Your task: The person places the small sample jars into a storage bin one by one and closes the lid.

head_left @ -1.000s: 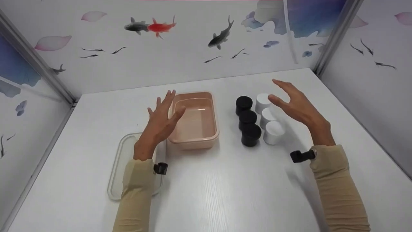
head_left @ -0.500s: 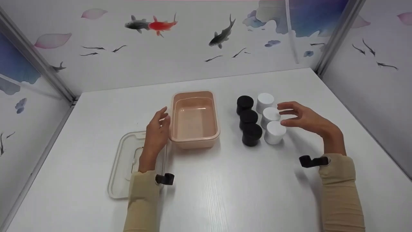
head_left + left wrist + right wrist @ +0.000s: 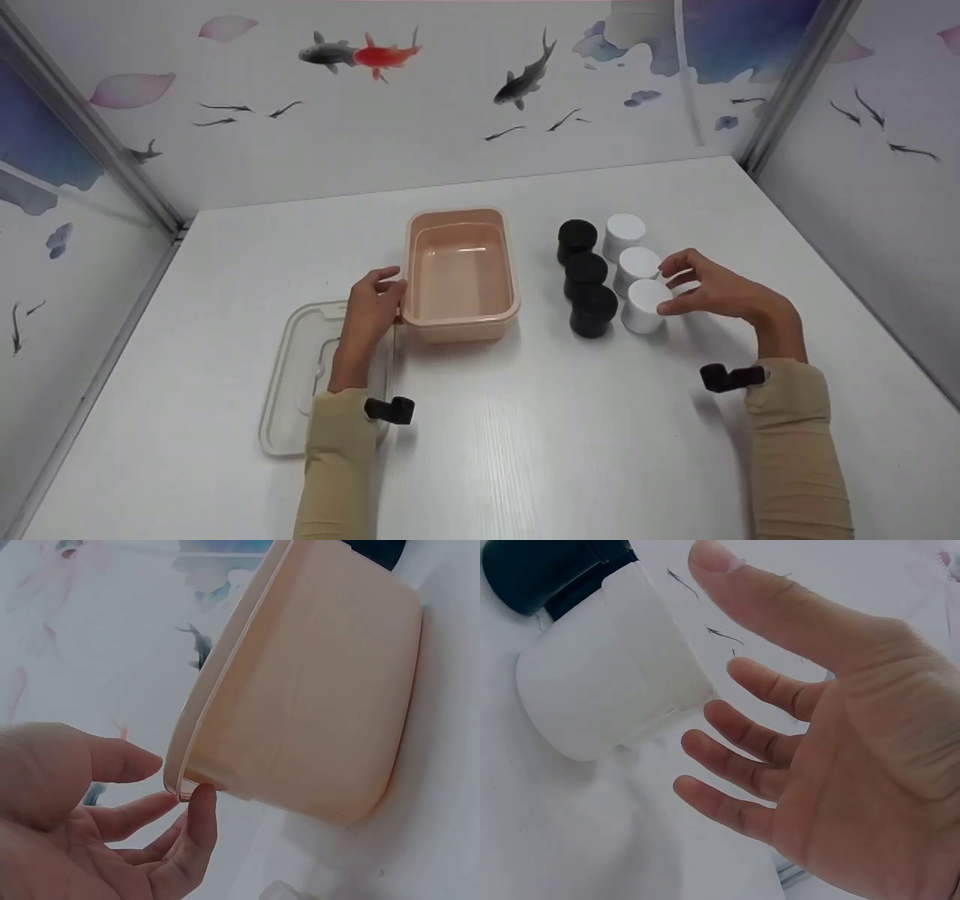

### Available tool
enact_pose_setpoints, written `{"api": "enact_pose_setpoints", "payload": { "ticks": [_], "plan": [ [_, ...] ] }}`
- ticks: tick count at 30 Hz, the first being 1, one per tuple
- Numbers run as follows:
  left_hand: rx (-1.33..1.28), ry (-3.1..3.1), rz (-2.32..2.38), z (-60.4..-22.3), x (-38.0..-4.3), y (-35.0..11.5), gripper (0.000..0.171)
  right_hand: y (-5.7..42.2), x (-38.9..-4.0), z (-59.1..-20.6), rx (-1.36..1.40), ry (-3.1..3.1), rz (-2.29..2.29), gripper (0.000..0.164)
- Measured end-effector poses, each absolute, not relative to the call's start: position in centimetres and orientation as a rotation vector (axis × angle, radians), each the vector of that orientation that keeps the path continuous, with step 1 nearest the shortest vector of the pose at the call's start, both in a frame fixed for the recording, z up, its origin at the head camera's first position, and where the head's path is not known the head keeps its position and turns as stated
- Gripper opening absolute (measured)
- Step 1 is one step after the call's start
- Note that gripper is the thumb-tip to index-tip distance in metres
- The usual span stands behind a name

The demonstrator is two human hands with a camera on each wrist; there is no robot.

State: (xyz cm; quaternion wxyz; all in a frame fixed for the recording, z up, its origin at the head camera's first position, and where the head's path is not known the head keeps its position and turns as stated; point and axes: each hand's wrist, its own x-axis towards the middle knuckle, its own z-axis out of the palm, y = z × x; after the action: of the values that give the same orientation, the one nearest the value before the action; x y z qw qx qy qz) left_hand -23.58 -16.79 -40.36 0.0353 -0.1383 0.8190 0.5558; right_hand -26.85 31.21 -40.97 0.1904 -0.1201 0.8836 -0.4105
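Observation:
My left hand (image 3: 369,315) is at the left rim of a peach plastic storage box (image 3: 517,300). In the left wrist view, one curled fingertip (image 3: 202,802) lies under the rim corner and the thumb comes right up against the rim's edge. Over at the right, my right hand (image 3: 720,289) reaches toward the nearest white lidded jar (image 3: 643,307) with fingers and thumb apart. The right wrist view shows a gap between that hand and the jar. Two more white jars (image 3: 638,268) stand behind it, in a row beside several black jars (image 3: 593,311).
A translucent lid (image 3: 281,405) lies on the white table (image 3: 525,435), partly beneath my left forearm. Printed wall panels (image 3: 420,135) with fish rise at the table's back and sides.
From above, the left hand has come down to the box's left rim, its fingers curling. My right hand has lowered beside the white jars. Box and jars have stayed in place.

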Motion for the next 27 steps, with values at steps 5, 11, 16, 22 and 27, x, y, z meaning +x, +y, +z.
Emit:
{"api": "enact_pose_setpoints", "payload": {
  "ticks": [5, 11, 16, 22, 27],
  "plan": [
    [-0.434, 2.490, 1.714, -40.5, -23.9, -16.6, 0.044, 31.0, -26.7, -40.8, -0.340, 2.491, -1.086, 0.077],
    [-0.473, 2.476, 1.709, -40.5, -24.1, -16.6, 0.043, 30.1, -26.6, -40.9, -0.324, 2.507, -0.986, 0.077],
    [-0.497, 2.446, 1.726, -40.7, -24.0, -16.8, 0.042, 29.7, -26.7, -41.1, -0.330, 2.522, -0.976, 0.073],
    [-0.447, 2.460, 1.744, -40.8, -24.0, -17.0, 0.042, 30.0, -26.7, -41.0, -0.329, 2.522, -0.977, 0.070],
    [-0.443, 2.459, 1.737, -41.0, -24.1, -17.0, 0.042, 30.6, -26.5, -40.7, -0.335, 2.511, -1.001, 0.065]
  ]
}}
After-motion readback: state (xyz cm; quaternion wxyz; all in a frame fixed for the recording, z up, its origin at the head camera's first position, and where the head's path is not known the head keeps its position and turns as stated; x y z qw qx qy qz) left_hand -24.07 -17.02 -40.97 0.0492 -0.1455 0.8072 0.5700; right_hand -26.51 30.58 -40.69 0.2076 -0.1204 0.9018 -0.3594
